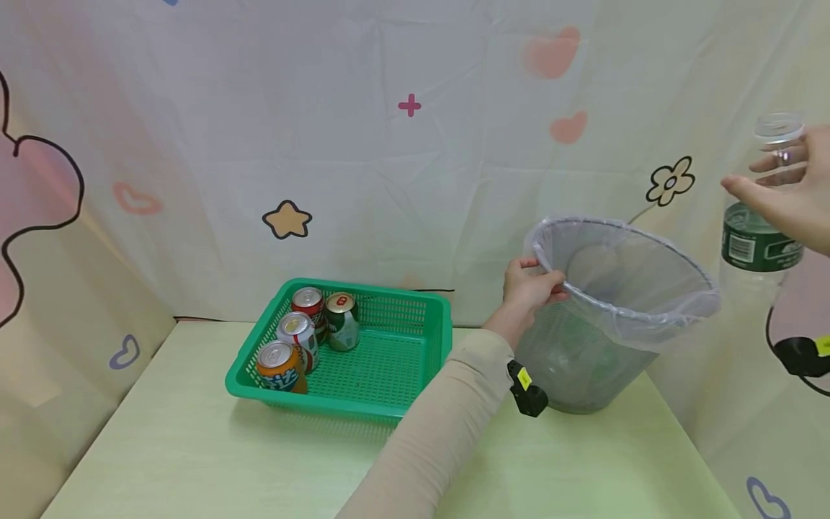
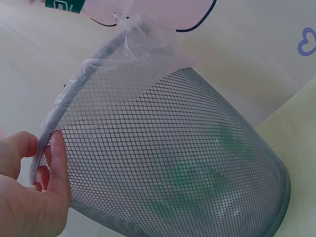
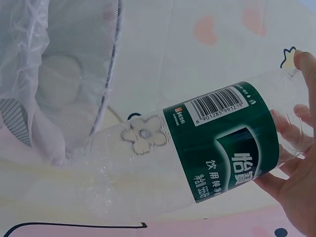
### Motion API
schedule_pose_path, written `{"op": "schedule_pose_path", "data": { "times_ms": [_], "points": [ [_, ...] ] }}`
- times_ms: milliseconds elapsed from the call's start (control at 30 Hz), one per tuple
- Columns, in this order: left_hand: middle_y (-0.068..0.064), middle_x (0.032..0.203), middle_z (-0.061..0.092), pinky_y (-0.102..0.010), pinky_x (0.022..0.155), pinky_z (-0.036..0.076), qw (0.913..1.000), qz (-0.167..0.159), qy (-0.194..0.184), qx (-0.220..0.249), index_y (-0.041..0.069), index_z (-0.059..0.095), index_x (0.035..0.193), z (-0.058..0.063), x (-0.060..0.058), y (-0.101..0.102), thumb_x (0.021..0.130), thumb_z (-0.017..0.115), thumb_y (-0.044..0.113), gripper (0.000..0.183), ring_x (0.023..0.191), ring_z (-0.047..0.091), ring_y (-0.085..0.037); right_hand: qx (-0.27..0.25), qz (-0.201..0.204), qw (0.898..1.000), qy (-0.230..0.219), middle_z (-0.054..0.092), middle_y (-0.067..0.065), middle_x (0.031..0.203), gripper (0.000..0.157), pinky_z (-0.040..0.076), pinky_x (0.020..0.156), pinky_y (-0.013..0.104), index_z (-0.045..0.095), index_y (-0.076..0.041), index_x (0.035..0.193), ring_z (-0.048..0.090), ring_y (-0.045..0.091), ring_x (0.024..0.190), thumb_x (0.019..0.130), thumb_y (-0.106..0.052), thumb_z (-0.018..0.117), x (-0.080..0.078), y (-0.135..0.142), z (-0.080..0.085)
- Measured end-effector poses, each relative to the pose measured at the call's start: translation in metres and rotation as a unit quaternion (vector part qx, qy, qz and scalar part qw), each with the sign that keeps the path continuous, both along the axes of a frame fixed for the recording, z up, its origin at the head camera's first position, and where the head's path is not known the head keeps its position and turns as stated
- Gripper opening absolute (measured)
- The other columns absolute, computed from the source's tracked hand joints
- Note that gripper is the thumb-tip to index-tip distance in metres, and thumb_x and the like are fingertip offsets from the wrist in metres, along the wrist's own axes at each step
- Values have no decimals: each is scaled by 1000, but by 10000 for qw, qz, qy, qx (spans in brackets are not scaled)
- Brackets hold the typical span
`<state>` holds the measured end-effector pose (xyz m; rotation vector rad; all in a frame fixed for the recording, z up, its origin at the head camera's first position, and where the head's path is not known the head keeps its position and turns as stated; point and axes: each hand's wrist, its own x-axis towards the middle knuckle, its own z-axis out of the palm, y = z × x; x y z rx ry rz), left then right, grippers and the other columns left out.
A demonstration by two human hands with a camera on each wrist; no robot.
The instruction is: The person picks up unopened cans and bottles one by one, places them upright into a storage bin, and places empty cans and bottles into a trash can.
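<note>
A grey mesh waste bin [image 1: 583,367] lined with a clear plastic bag [image 1: 674,317] leans to the right on the table. My left hand [image 1: 528,292] pinches its rim on the left side, thumb and fingers over the bag's edge. Through the mesh, blurred green and clear shapes [image 2: 197,182] show inside the bin. My right hand [image 1: 794,194] holds a clear plastic bottle [image 3: 133,163] with a green label [image 3: 222,143] around its upper part. The bottle is uncapped and upright, beside the bin and higher than its rim.
A green plastic basket [image 1: 389,411] stands left of the bin. Several drink cans are in its left part, among them an orange can [image 1: 280,367] and a green can [image 1: 341,322]. A patterned curtain [image 1: 363,144] hangs behind the table [image 1: 162,447].
</note>
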<state>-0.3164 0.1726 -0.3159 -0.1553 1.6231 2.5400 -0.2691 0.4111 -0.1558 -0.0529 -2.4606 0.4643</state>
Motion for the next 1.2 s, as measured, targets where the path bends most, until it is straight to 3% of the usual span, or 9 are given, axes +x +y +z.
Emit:
{"op": "schedule_pose_path", "data": {
  "times_ms": [33, 100, 167, 300, 400, 633, 767, 1200],
  "points": [
    [-9, 74, 60, -29, 60, 56, 10000, -3, -4, -3, 11, 48, 99, 0, 0, 0, 75, 64, -8, 35, 54, 60, -14, 38, -35, 9999, -112, 57, 13, 114, 74, 51, 78, 49, 27, -7, 139, 62, 15, 87, 83, -42, 61, -1, -1, 0],
    [-9, 74, 60, -29, 60, 56, 10000, -2, -4, 10, 11, 48, 99, 0, 0, 0, 75, 64, -8, 35, 54, 60, -15, 66, -72, 9994, -328, 45, 28, 126, 78, 37, 84, 69, 22, -9, 141, 55, 41, 105, 84, -46, 59, -6, 0, -1],
    [-9, 74, 60, -29, 60, 56, 10000, -3, 1, 16, 11, 48, 99, 0, 0, -1, 75, 64, -8, 35, 54, 59, -14, -52, 31, 9987, -511, 41, 29, 131, 80, 33, 86, 70, 18, -8, 142, 43, 53, 113, 84, -46, 59, -10, 1, -2],
    [-9, 73, 59, -29, 59, 56, 10000, 5, 12, 29, 11, 47, 98, 0, 0, -2, 75, 64, -9, 35, 53, 58, -13, -192, 210, 9973, -674, 36, 27, 136, 84, 31, 87, 72, 11, -22, 145, 39, 52, 118, 82, -49, 60, -26, 12, -7],
    [-9, 73, 60, -29, 60, 56, 10000, 22, 9, 27, 11, 47, 98, -1, -1, -2, 74, 64, -9, 35, 53, 58, -13, -124, 275, 9970, -713, 36, 27, 136, 85, 32, 85, 72, 7, -25, 145, 40, 52, 117, 83, -50, 59, -30, 9, -7],
    [-8, 74, 60, -27, 57, 55, 10000, -68, 36, 24, 12, 47, 100, -1, -3, -2, 75, 63, -8, 36, 53, 59, -13, 80, 408, 9951, -901, 39, 31, 132, 81, 38, 76, 69, 14, -3, 141, 42, 52, 114, 86, -45, 57, -12, -26, 3],
    [-9, 74, 60, -27, 56, 55, 9999, -94, 60, 64, 11, 47, 100, -2, -2, -2, 75, 63, -9, 36, 53, 59, -13, 127, 472, 9940, -975, 40, 33, 131, 80, 38, 76, 69, 17, 3, 138, 43, 54, 112, 87, -45, 55, -2, -43, 8],
    [-9, 71, 60, -29, 59, 56, 9999, -23, 50, 93, 11, 47, 99, 1, 0, -2, 74, 64, -9, 36, 51, 58, -14, 179, 696, 9924, -1001, 47, 29, 125, 70, 37, 79, 64, 29, 5, 126, 46, 51, 110, 86, -45, 56, -4, -62, 6]
  ]
}}
